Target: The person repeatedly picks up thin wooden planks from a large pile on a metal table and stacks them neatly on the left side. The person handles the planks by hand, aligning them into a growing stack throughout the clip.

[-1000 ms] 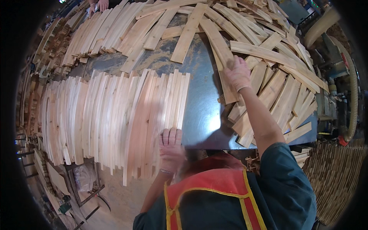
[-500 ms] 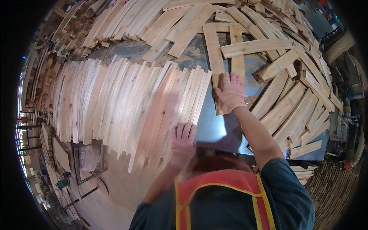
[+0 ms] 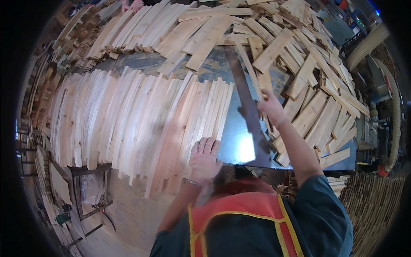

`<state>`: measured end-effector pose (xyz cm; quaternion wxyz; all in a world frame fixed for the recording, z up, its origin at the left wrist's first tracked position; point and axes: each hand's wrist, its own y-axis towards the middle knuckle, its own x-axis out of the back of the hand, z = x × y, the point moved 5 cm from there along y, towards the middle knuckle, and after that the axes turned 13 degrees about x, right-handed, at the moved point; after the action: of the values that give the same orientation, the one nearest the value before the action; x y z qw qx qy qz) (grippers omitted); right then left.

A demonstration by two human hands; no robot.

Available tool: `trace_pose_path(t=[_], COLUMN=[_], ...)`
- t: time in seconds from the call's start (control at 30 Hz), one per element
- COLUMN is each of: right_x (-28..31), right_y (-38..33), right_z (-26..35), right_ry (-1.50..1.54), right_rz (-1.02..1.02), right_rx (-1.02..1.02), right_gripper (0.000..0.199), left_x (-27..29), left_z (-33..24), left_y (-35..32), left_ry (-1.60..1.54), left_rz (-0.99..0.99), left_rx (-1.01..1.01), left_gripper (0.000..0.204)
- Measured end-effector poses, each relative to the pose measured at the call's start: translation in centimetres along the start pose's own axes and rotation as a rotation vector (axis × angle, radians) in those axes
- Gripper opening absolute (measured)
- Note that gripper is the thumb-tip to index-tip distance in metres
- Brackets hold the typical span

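Note:
My right hand (image 3: 273, 110), in a thin pinkish glove, grips a long wooden board (image 3: 248, 67). That board is tipped up on its narrow edge, and its dark shadow falls on the metal tabletop (image 3: 232, 132). My left hand (image 3: 205, 160), also gloved, lies with fingers stretched over the near ends of the rightmost slats. Those belong to a long row of pale wooden slats (image 3: 124, 115), packed side by side and reaching far to the left. Another board (image 3: 264, 79) lies just beyond the held one, partly covered.
A loose heap of boards (image 3: 314, 81) covers the table's right side. More boards (image 3: 150, 25) lie along the far side, where another person's gloved hand (image 3: 133, 5) shows. A ribbed hose (image 3: 396, 115) hangs at the right. A metal frame (image 3: 75, 192) stands at the lower left.
My right hand has gone from resting flat on the board to gripping it, tilting it on edge and shifting it right. My left hand has hardly moved.

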<state>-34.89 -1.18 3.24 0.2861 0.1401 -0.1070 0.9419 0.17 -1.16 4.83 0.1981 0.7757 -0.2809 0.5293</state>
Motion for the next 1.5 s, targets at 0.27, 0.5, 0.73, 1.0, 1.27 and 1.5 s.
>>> trace_pose_path(t=[0.27, 0.5, 0.73, 1.0, 1.27, 1.5], right_x=[0.3, 3.4, 21.0, 14.5, 14.3, 12.9], right_y=[-11.8, -0.5, 8.0, 1.7, -13.7, -22.1], right_z=[8.7, 15.2, -3.1, 1.3, 2.6, -2.4], right_ry=[-0.578, -0.954, -1.285, -1.413, -1.502, -1.306], right_rz=[0.53, 0.099, -0.361, -0.066, 0.13, 0.111], right_rx=[1.032, 1.036, -0.216, -0.149, 0.178, -0.145], right_gripper=[0.053, 0.052, 0.069, 0.088, 0.09, 0.066], left_x=[16.6, 13.5, 7.3, 9.7, 11.0, 9.6], left_z=[-6.0, -1.1, 7.9, 11.5, 11.1, 16.5], left_y=[1.6, 2.4, 0.4, 0.4, 0.2, -2.5], left_ry=[0.343, 0.204, 0.631, 0.304, 0.2, 0.291], left_rz=[-0.15, 0.589, -0.237, 0.271, 0.306, 0.097], left_rx=[-0.327, 0.591, 0.41, 1.016, 0.843, 0.695], left_gripper=[0.097, 0.119, 0.108, 0.108, 0.086, 0.089])
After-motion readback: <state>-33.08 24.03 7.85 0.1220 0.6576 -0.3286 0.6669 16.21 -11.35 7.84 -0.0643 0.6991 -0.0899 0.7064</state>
